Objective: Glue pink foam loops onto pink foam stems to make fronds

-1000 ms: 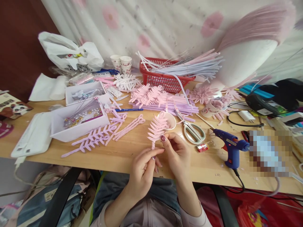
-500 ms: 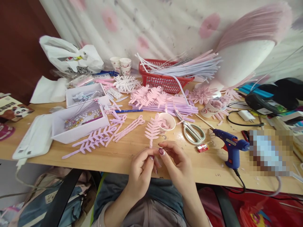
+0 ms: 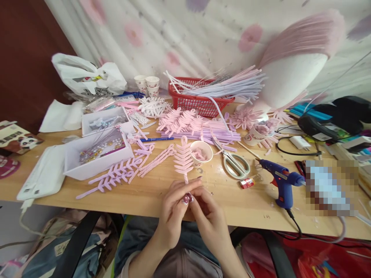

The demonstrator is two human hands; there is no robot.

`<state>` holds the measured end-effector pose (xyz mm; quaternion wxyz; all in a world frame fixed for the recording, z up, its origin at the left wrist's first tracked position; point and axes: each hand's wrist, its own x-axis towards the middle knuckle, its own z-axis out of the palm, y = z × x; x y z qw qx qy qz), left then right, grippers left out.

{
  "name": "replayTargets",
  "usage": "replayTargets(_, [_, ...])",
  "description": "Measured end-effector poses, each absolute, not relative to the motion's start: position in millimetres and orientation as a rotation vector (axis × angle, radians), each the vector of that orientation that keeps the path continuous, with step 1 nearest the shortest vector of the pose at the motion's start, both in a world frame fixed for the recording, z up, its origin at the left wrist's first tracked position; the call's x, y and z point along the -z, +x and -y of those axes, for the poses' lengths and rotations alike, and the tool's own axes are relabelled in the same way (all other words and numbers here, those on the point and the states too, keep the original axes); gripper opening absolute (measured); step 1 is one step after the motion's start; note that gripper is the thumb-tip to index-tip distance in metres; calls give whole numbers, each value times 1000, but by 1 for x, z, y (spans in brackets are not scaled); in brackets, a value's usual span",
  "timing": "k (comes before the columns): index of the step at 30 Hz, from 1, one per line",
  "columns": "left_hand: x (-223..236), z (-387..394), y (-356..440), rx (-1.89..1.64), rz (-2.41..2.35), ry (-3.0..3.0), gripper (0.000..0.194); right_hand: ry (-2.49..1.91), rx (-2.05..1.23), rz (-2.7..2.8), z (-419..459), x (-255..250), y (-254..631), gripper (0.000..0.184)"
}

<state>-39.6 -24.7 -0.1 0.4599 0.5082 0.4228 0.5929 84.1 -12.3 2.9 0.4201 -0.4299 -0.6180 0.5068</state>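
Note:
A pink pipe-cleaner leaf (image 3: 183, 158) stands upright above my hands, with a loop at its tip and rows of side fronds. Its twisted stem goes down into the fingers of my left hand (image 3: 174, 208), which are closed on it. My right hand (image 3: 207, 212) presses against the left, thumb tips touching, fingers curled around the stem's lower end; that end is hidden. Just behind the leaf stands a paper cup (image 3: 202, 153) with pink pieces in it. Twisted pink strips (image 3: 156, 160) and a lilac leaf (image 3: 116, 173) lie to the left.
Scissors (image 3: 236, 162) and a blue glue gun (image 3: 279, 179) lie to the right. White boxes of beads (image 3: 78, 168) stand left, near a power bank (image 3: 43, 172). Behind are a pile of pink leaves (image 3: 179, 120), a red basket (image 3: 197, 106) of pipe cleaners and a white head form (image 3: 292, 77).
My right hand has moved left and slightly down, so its thumb now meets my left thumb. The leaf has turned more upright. The view has shifted slightly.

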Motion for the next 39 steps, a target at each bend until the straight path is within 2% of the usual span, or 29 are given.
replayTargets(4, [-4,24,-37,-1454,-1051,1249,29,-1037,-1269,1513,9,-3,83,14])
replayTargets(8, [-6,23,-30,-1506,-952,909,8,-1017,-1169,1428,8,-3,82,14])
replayTargets(12, [-10,18,-25,-1554,-1030,608,22,-1040,-1121,1452,9,-2,79,15])
replayTargets(17, [-9,12,-28,-1407,-1121,624,35,-1040,-1124,1621,10,-5,82,16])
replayTargets(24, [-5,16,-35,-1349,-1211,814,35,-1132,-887,1612,-8,-20,112,6])
replayTargets(26, [-8,19,-36,-1290,-1207,852,35,-1112,-846,1580,-18,-24,112,10])
replayTargets(39, [-19,21,-33,-1240,-1121,795,38,-1067,-931,1528,-29,-20,101,6])
